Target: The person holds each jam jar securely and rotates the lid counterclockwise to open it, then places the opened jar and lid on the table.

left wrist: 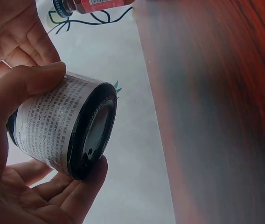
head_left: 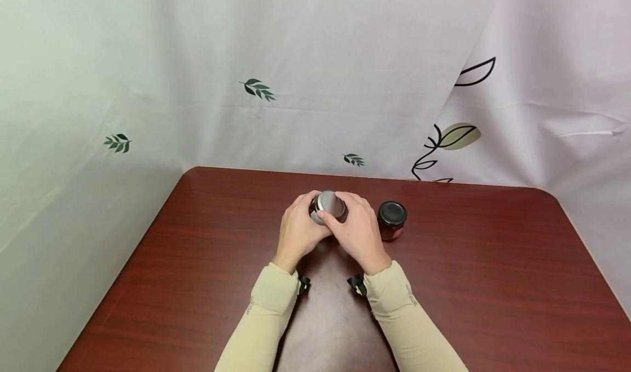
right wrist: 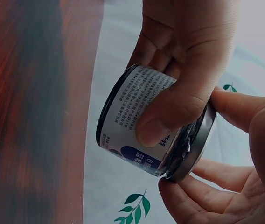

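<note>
1. One labelled jar with a silver lid is held above the bench, near its far middle.
2. It is gripped by two hands: left hand fingers curled round the body, right hand fingers pinching the lid.
3. One black-lidded jar stands just right.

You have two jars here: one labelled jar with a silver lid, and one small jar with a black lid. You have two hands in view, left hand and right hand, over one table.
</note>
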